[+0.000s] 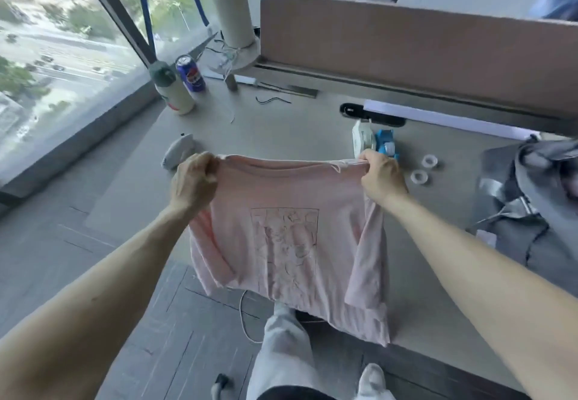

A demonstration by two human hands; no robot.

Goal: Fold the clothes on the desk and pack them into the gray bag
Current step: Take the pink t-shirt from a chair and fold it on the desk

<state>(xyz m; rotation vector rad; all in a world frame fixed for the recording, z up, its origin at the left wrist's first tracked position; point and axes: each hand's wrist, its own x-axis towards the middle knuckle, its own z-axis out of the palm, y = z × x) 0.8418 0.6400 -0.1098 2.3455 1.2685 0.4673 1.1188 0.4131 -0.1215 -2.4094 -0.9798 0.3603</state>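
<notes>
A pale pink T-shirt [286, 237] with a line-drawn square print hangs in the air above the front edge of the desk [281, 130]. My left hand [195, 180] grips its upper left corner, my right hand [381, 177] grips its upper right corner, and the top edge is stretched between them. The sleeves hang folded inward and the hem droops past the desk edge over my legs. The gray bag [525, 212] lies crumpled and open at the right edge of the desk, with gray fabric in its mouth.
Behind the shirt are a blue tape dispenser [386, 144], a white packet [361, 137], two tape rolls [423, 169] and a small gray object [178, 152]. A bottle [173, 90] and a soda can [190, 74] stand far left by the window. A brown partition [406, 46] bounds the back.
</notes>
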